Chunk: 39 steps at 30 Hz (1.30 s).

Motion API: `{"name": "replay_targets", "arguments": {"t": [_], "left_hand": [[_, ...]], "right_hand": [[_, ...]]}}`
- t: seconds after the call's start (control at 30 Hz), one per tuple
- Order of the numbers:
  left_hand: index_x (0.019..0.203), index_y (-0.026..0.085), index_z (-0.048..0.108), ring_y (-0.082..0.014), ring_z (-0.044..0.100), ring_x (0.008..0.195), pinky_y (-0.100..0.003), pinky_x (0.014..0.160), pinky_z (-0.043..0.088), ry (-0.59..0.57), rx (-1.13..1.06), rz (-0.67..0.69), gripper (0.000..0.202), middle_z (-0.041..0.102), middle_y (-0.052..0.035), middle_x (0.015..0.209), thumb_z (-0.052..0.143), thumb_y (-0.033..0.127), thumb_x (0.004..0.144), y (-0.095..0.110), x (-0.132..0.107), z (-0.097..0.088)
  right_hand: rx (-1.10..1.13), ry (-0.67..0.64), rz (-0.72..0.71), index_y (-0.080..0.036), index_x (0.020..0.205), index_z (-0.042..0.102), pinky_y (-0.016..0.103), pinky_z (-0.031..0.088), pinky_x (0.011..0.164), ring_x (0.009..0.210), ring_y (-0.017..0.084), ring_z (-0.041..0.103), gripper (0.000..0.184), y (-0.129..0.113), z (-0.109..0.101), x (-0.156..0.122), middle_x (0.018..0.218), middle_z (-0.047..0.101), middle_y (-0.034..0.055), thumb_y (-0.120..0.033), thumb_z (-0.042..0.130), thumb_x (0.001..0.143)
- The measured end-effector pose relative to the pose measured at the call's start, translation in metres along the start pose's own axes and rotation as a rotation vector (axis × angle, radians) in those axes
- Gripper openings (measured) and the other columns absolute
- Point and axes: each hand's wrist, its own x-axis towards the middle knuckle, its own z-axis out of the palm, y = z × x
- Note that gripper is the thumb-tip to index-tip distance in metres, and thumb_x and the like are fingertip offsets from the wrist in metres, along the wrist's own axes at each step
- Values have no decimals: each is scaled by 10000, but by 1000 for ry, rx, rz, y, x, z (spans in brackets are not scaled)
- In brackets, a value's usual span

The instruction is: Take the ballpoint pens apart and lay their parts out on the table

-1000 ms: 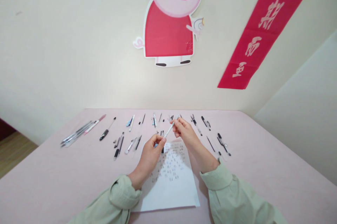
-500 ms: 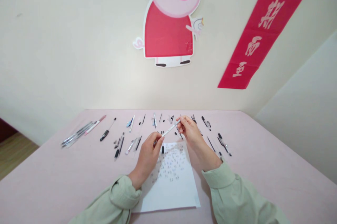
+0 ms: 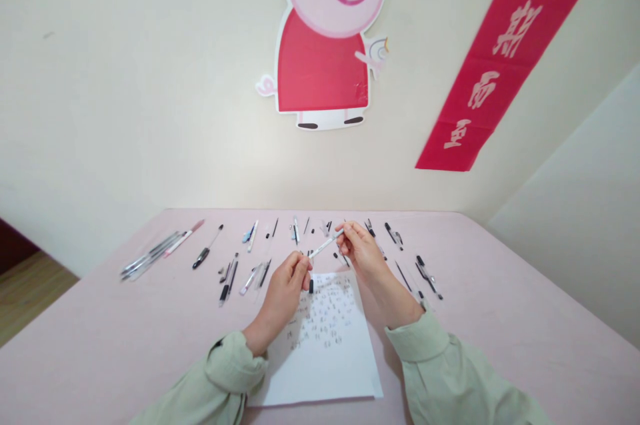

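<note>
My right hand [image 3: 361, 250] pinches the far end of a thin white pen [image 3: 324, 246] and holds it slanted above the table. My left hand [image 3: 285, 290] is curled just below the pen's lower tip, fingers pressed together over something small that I cannot make out. Both hands hover over the top edge of a white sheet of paper [image 3: 325, 352] covered with small scribbles. A short black pen part [image 3: 311, 286] lies on the sheet's upper edge.
Several pens and pen parts lie in rows across the pink table [image 3: 100, 345], with a bundle of pens [image 3: 150, 255] at the far left and black pens [image 3: 426, 274] on the right. A cartoon pig cutout [image 3: 325, 38] and red banner [image 3: 500, 58] hang on the wall.
The right hand has carried the pen's far end a little right, so the pen lies flatter. The left hand slipped slightly down from the pen's tip.
</note>
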Motion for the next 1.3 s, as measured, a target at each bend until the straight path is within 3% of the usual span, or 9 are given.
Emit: {"name": "replay_targets", "arguments": {"t": [0.1, 0.2, 0.4, 0.6, 0.8, 0.97, 1.13, 1.3], "left_hand": [[729, 181, 515, -63, 247, 373, -202, 406, 183, -9, -154, -135, 437, 400, 80, 458, 411, 591, 842, 0, 1, 1], [720, 161, 540, -55, 247, 366, -199, 387, 170, -21, -201, -183, 530, 430, 62, 482, 382, 658, 818, -1, 2, 0], [716, 192, 487, -55, 295, 397, -191, 405, 227, 23, -86, -77, 394, 431, 80, 534, 541, 578, 779, -3, 5, -2], [637, 172, 521, -70, 287, 385, -213, 400, 201, -5, -91, -142, 556, 437, 47, 473, 339, 659, 835, -3, 4, 0], [719, 186, 520, -63, 302, 402, -195, 399, 213, 1, -71, -97, 456, 450, 66, 526, 500, 639, 771, -6, 6, -2], [636, 173, 536, -66, 271, 361, -212, 383, 180, -38, -126, -196, 607, 414, 53, 450, 310, 710, 805, -8, 6, -1], [739, 185, 515, -52, 292, 394, -188, 393, 206, -9, -150, -125, 459, 448, 73, 546, 525, 643, 748, -6, 6, 0], [670, 154, 544, -51, 243, 367, -195, 384, 151, -29, -201, -216, 584, 386, 65, 447, 345, 683, 814, -4, 4, 0]], "right_hand": [[-19, -12, 3, -188, 823, 625, 206, 344, 459, 445, 63, 428, 311, -1, 1, 0, 615, 575, -25, -487, 651, 742], [-22, -11, -1, -188, 823, 628, 212, 345, 455, 447, 69, 433, 313, -2, 0, 1, 616, 575, -22, -487, 653, 737], [-8, 1, 6, -190, 811, 624, 207, 347, 452, 451, 67, 436, 312, 0, -2, 2, 626, 573, -24, -488, 661, 729], [6, -13, 11, -183, 815, 628, 209, 352, 457, 453, 67, 439, 302, 0, 0, 0, 626, 578, -19, -475, 660, 742], [-3, 3, 11, -185, 811, 626, 211, 341, 449, 449, 71, 443, 312, -1, -1, 1, 619, 579, -18, -485, 662, 733], [-3, -10, 10, -189, 812, 624, 217, 356, 453, 452, 74, 443, 313, -2, -1, 1, 629, 577, -18, -492, 658, 736], [-6, -7, 6, -187, 805, 622, 213, 346, 442, 447, 71, 439, 321, -1, -2, 1, 630, 579, -15, -497, 659, 733], [-2, -6, 8, -187, 803, 625, 211, 345, 448, 445, 68, 441, 322, 1, -2, 2, 622, 576, -19, -499, 661, 732]]}}
